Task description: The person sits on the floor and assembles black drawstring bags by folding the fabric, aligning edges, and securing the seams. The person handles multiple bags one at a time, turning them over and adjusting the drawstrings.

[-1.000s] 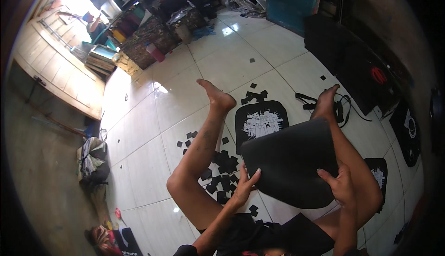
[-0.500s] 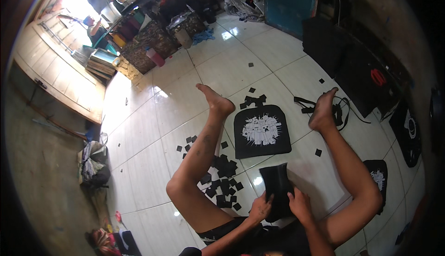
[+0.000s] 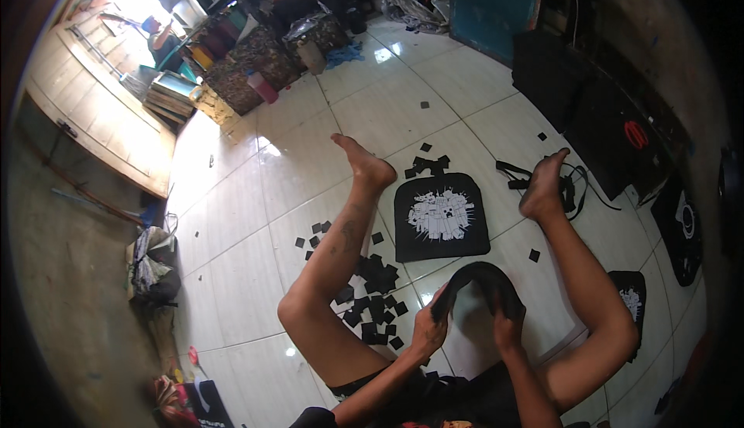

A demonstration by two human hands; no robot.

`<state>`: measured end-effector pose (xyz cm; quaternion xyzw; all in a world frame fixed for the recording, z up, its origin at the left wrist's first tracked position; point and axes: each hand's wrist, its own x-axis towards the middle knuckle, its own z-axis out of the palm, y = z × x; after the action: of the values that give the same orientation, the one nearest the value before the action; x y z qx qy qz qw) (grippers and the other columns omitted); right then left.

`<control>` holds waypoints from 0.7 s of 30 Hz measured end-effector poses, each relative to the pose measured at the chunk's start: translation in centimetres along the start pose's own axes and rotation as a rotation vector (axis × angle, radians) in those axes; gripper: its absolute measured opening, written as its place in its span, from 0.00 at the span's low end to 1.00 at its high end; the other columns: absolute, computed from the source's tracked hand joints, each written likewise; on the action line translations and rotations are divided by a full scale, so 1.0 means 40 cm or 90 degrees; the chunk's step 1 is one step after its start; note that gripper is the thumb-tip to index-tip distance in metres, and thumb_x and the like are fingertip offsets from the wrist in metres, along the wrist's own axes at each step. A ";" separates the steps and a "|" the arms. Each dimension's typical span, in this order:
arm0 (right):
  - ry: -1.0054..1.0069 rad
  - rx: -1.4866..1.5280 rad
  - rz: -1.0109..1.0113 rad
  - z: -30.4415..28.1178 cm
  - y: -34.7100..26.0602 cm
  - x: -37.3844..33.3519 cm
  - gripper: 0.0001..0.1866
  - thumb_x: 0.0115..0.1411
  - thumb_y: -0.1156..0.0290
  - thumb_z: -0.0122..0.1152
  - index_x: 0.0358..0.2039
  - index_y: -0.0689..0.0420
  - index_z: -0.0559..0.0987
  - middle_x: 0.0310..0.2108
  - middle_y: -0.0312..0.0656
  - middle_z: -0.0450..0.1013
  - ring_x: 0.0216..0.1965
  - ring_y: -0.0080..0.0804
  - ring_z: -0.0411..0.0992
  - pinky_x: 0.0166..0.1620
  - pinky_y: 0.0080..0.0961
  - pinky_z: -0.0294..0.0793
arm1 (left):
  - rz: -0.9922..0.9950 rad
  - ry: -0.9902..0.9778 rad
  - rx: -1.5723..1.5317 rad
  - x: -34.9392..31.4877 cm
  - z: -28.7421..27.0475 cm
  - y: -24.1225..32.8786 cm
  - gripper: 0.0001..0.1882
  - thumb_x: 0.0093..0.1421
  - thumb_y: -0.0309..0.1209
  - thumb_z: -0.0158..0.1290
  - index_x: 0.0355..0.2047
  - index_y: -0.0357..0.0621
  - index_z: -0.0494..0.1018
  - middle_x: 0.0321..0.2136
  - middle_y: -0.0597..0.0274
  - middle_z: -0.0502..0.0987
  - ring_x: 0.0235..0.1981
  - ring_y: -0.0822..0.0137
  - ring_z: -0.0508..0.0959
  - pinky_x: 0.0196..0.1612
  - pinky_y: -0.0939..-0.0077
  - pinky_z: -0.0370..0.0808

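Between my knees I hold a black fabric panel (image 3: 482, 274), bent into an arch. My left hand (image 3: 431, 327) grips its left end and my right hand (image 3: 508, 325) its right end, both with fingers closed round it. The far side of the panel is hidden. Just beyond, flat on the tiles, lies a black rounded-top panel (image 3: 443, 248) with a white blocky print. Small black squares (image 3: 379, 275) lie scattered by my left leg, and several more black squares (image 3: 428, 166) sit at the printed panel's far edge.
Black straps (image 3: 570, 195) lie near my right foot. Another printed black panel (image 3: 632, 296) is beside my right knee. Dark boards (image 3: 581, 110) lean at the right. A pink bottle (image 3: 263, 88) stands far left, near a person (image 3: 160, 40) by the doorway.
The black panel has gone from hanging nearly flat and upright to curved in an arch. My hands have risen slightly, and the view has shifted a little.
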<state>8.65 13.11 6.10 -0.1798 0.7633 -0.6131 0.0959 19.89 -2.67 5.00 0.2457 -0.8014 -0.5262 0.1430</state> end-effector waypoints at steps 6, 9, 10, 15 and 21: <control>0.070 -0.189 -0.060 -0.038 0.074 -0.061 0.18 0.78 0.69 0.57 0.60 0.67 0.79 0.49 0.60 0.82 0.52 0.58 0.81 0.56 0.45 0.80 | 0.095 -0.033 0.056 0.006 -0.015 0.027 0.41 0.64 0.17 0.57 0.77 0.50 0.61 0.62 0.41 0.79 0.60 0.37 0.81 0.61 0.52 0.80; -0.080 -0.310 -0.038 -0.015 0.079 -0.099 0.27 0.76 0.65 0.58 0.70 0.65 0.70 0.58 0.63 0.78 0.58 0.62 0.78 0.62 0.53 0.74 | -0.025 -0.140 0.113 -0.008 0.023 0.036 0.48 0.60 0.21 0.63 0.79 0.45 0.54 0.67 0.35 0.73 0.65 0.37 0.77 0.66 0.53 0.77; -0.102 -0.345 -0.158 -0.001 0.072 -0.105 0.32 0.74 0.64 0.59 0.73 0.64 0.67 0.60 0.65 0.77 0.59 0.64 0.78 0.64 0.56 0.72 | 0.048 -0.144 0.029 -0.018 0.045 0.032 0.55 0.59 0.28 0.67 0.80 0.38 0.47 0.73 0.30 0.62 0.74 0.36 0.65 0.73 0.52 0.68; -0.374 -0.305 0.047 0.006 -0.107 -0.149 0.35 0.77 0.49 0.52 0.67 0.69 0.68 0.56 0.68 0.78 0.56 0.63 0.80 0.55 0.54 0.79 | 0.074 -0.135 -0.148 -0.073 0.110 -0.045 0.48 0.66 0.34 0.63 0.79 0.32 0.52 0.79 0.33 0.53 0.81 0.39 0.53 0.81 0.58 0.53; -0.218 0.002 -0.168 -0.147 -0.472 -0.007 0.50 0.76 0.28 0.36 0.70 0.67 0.69 0.59 0.61 0.79 0.60 0.54 0.80 0.64 0.50 0.74 | 0.066 -0.030 -0.048 -0.061 0.102 -0.114 0.42 0.63 0.28 0.67 0.75 0.39 0.63 0.73 0.45 0.68 0.72 0.46 0.72 0.71 0.61 0.72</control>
<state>9.71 15.06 25.75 -0.3796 0.7048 -0.5820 0.1430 21.05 0.33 -0.75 0.1860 -0.7957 -0.5536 0.1605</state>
